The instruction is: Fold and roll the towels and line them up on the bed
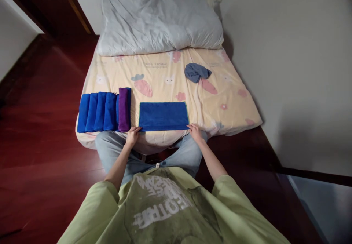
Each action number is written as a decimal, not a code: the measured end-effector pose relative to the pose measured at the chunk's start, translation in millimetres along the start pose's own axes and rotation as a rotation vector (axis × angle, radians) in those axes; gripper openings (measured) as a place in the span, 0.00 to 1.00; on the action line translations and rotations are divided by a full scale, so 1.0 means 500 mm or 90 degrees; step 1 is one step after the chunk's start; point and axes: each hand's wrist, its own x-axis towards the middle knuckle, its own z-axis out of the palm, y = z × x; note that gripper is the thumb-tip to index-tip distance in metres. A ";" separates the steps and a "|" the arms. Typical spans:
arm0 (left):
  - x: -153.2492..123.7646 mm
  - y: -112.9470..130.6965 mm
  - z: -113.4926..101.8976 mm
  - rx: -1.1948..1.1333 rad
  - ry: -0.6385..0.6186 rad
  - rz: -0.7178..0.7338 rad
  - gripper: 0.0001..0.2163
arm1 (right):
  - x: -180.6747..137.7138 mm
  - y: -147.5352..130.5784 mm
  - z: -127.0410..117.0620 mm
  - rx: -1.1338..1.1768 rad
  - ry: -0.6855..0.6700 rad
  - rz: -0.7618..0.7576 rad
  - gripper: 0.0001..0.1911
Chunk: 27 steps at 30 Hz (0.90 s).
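Observation:
A blue towel [163, 115] with a thin green edge lies flat as a wide rectangle on the bed, its near long edge folded into a narrow strip. My left hand [133, 137] pinches the near left corner of this towel. At the near right corner, my right hand [195, 132] pinches the same edge between thumb and fingers. Left of my left hand, several rolled blue towels [101, 112] lie side by side, with a rolled purple towel [123, 110] among them at the right end.
The bed [170, 86] has a yellow sheet with carrot and rabbit prints. A crumpled grey-blue cloth [196, 72] lies right of centre. A large pale grey quilt or pillow [162, 20] covers the head end. A wall [288, 60] runs along the right, dark red floor [46, 126] on the left.

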 end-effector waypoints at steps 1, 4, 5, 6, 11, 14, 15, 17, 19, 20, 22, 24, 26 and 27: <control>-0.002 -0.003 0.004 -0.019 0.015 -0.014 0.20 | 0.001 0.004 0.004 0.026 0.011 0.000 0.24; -0.004 -0.010 0.011 -0.059 0.034 -0.038 0.19 | 0.005 0.015 0.014 0.103 0.039 0.004 0.23; -0.004 -0.012 0.012 -0.069 0.037 -0.041 0.19 | 0.006 0.017 0.016 0.123 0.046 0.008 0.23; -0.004 -0.014 0.013 -0.077 0.041 -0.043 0.19 | 0.006 0.019 0.018 0.139 0.053 0.014 0.23; -0.004 -0.013 0.013 -0.110 0.056 -0.052 0.17 | 0.008 0.027 0.026 0.193 0.084 0.034 0.23; -0.003 -0.007 0.012 -0.114 0.060 -0.064 0.16 | 0.012 0.034 0.031 0.216 0.092 0.049 0.22; -0.002 -0.005 0.012 -0.113 0.064 -0.072 0.15 | 0.014 0.036 0.032 0.227 0.093 0.058 0.21; 0.001 0.000 0.016 -0.107 0.081 -0.097 0.13 | 0.018 0.040 0.035 0.250 0.096 0.085 0.20; 0.006 0.006 0.023 -0.098 0.102 -0.136 0.10 | 0.023 0.041 0.038 0.259 0.092 0.119 0.18; 0.010 0.009 0.027 -0.093 0.112 -0.157 0.08 | 0.026 0.040 0.039 0.256 0.091 0.137 0.17; 0.019 0.016 0.034 -0.083 0.128 -0.194 0.06 | 0.033 0.038 0.040 0.240 0.090 0.167 0.16; 0.031 0.024 0.040 -0.075 0.139 -0.224 0.05 | 0.041 0.033 0.041 0.215 0.096 0.191 0.16; 0.044 0.032 0.043 -0.072 0.145 -0.254 0.06 | 0.051 0.027 0.041 0.180 0.102 0.213 0.15; 0.051 0.036 0.044 -0.071 0.146 -0.270 0.06 | 0.056 0.024 0.041 0.160 0.106 0.222 0.15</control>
